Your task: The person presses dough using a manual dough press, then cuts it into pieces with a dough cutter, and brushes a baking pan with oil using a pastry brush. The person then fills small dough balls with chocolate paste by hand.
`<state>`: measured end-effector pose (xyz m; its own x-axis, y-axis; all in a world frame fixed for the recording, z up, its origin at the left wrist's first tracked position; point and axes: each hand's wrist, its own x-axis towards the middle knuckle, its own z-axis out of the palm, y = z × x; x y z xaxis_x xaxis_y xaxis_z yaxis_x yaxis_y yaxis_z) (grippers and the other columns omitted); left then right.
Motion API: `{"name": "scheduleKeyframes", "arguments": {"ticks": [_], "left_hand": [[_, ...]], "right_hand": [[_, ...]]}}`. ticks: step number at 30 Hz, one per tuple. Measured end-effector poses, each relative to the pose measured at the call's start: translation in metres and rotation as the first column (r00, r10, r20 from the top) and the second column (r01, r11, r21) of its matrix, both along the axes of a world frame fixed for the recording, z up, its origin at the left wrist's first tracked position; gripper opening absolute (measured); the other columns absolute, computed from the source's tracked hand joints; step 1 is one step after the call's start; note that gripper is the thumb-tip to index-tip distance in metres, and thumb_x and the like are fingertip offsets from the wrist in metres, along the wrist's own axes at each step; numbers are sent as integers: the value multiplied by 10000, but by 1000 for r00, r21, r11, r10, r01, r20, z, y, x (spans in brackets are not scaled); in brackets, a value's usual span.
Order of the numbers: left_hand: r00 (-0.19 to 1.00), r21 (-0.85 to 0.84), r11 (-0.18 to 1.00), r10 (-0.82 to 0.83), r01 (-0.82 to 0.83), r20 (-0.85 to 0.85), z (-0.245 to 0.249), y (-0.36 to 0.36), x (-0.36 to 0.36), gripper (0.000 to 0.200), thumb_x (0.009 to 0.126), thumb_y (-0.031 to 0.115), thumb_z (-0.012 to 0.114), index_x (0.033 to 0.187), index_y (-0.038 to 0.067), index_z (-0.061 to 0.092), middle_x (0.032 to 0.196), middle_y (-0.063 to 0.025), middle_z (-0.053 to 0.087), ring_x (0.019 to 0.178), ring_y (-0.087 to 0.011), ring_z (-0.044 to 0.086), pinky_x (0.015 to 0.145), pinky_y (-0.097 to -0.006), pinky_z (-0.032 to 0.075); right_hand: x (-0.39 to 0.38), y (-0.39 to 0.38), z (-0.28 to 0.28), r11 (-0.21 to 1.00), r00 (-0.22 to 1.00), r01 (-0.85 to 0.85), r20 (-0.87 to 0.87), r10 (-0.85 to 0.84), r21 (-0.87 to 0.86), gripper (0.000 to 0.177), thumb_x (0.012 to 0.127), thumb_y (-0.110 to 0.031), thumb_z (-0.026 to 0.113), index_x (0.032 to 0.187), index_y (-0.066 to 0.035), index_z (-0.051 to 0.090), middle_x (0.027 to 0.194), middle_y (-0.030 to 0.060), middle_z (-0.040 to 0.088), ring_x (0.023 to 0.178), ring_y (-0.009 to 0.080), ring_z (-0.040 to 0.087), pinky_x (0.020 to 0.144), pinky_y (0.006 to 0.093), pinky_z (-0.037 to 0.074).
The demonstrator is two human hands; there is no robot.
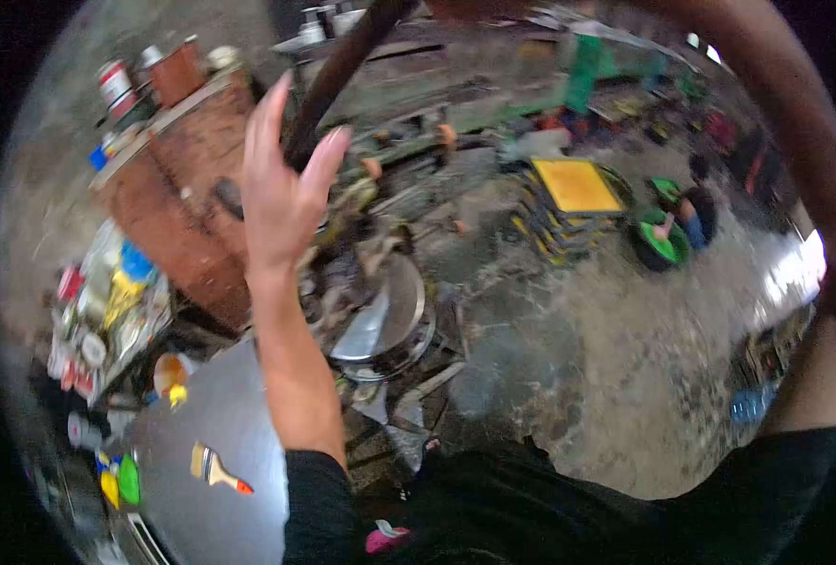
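My left hand is raised in the left half of the view, its fingers up and thumb apart, holding nothing. Behind it lies a reddish-brown worn board or cabinet top. My right arm arches very near the camera along the right and top edges. Its hand is mostly beyond the top edge, and a dark, blurred finger-like shape reaches down beside my left fingers. Below my left forearm, a paintbrush with an orange-tipped handle rests on a grey metal tabletop. A round metal pan stands just right of the forearm.
A yellow-topped stack with striped edges stands on the concrete floor. Beyond it, a person crouches near a green basin. Cans and a cluttered tray are at left. A blue plastic bottle is at right.
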<state>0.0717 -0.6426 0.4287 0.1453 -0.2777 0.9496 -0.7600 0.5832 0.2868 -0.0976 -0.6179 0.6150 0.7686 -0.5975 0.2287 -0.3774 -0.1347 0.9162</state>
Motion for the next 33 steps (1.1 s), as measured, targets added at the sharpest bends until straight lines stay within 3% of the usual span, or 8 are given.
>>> {"name": "scheduleKeyframes", "arguments": {"ticks": [4, 8, 10, 20, 24, 29, 31, 33], "left_hand": [[547, 729, 626, -727, 277, 415, 48, 3, -146, 262, 805, 241, 668, 900, -3, 678, 772, -164, 684, 668, -290, 677, 682, -422, 539], [137, 832, 555, -822, -29, 553, -137, 12, -245, 160, 775, 162, 600, 704, 47, 686, 718, -164, 680, 660, -312, 685, 617, -410, 558], [148, 884, 465, -871, -58, 468, -195, 24, -264, 143, 782, 135, 597, 722, 44, 688, 729, -156, 683, 675, -306, 691, 613, -407, 557], [192, 860, 477, -840, -181, 507, -105, 45, -259, 201, 660, 208, 726, 786, 105, 607, 697, -98, 664, 625, -298, 645, 594, -389, 518], [76, 711, 588, -748, -386, 659, -184, 37, -268, 67, 782, 194, 606, 789, 130, 626, 687, -64, 681, 601, -230, 650, 635, -364, 518], [143, 783, 621, -773, -28, 618, -168, 38, -267, 274, 776, 263, 670, 963, 63, 654, 917, -137, 684, 885, -225, 670, 765, -377, 513], [540, 684, 634, -740, 359, 402, -181, 33, -193, 427, 766, 292, 710, 1093, 33, 619, 1072, -152, 640, 967, -270, 631, 832, -403, 488], [941, 474, 859, 27, -194, 337, -185, 16, -62, 426, 958, 345, 513, 1203, 0, 565, 1131, -172, 624, 1012, -355, 585, 872, -474, 418]], "right_hand": [[-166, 20, -80, 828, 960, -242, 251, 127, 506, 331, 806, -261, 624, 1018, -11, 582, 695, 149, 658, 586, 309, 655, 542, 429, 541], [-279, 33, -327, -76, 635, -443, 253, -730, 893, 490, 859, -396, 606, 1200, -74, 464, 702, 179, 632, 617, 385, 632, 565, 473, 522], [-294, 40, -454, 191, 713, -480, 508, -483, 856, 530, 875, -362, 607, 1296, -85, 441, 716, 159, 641, 620, 328, 636, 572, 447, 519], [-295, 65, -358, 129, 502, -735, 662, -557, 666, 403, 803, -256, 645, 1056, -45, 413, 671, 183, 617, 640, 409, 628, 549, 507, 501], [-300, 51, -441, 137, 470, -790, 735, -488, 597, 363, 806, -212, 631, 1054, -55, 417, 599, 140, 587, 556, 381, 607, 475, 499, 454], [-306, 59, -460, 112, 512, -772, 717, -473, 625, 323, 828, -187, 614, 1059, -64, 425, 654, 127, 589, 572, 365, 601, 469, 472, 434], [-311, 52, -440, 191, 545, -715, 707, -450, 673, 362, 880, -303, 611, 1102, -73, 441, 784, 127, 600, 630, 343, 608, 538, 453, 489], [-305, 51, -422, 180, 540, -705, 684, -490, 686, 330, 883, -304, 611, 1063, -74, 457, 765, 120, 592, 630, 347, 607, 555, 465, 492]]}}
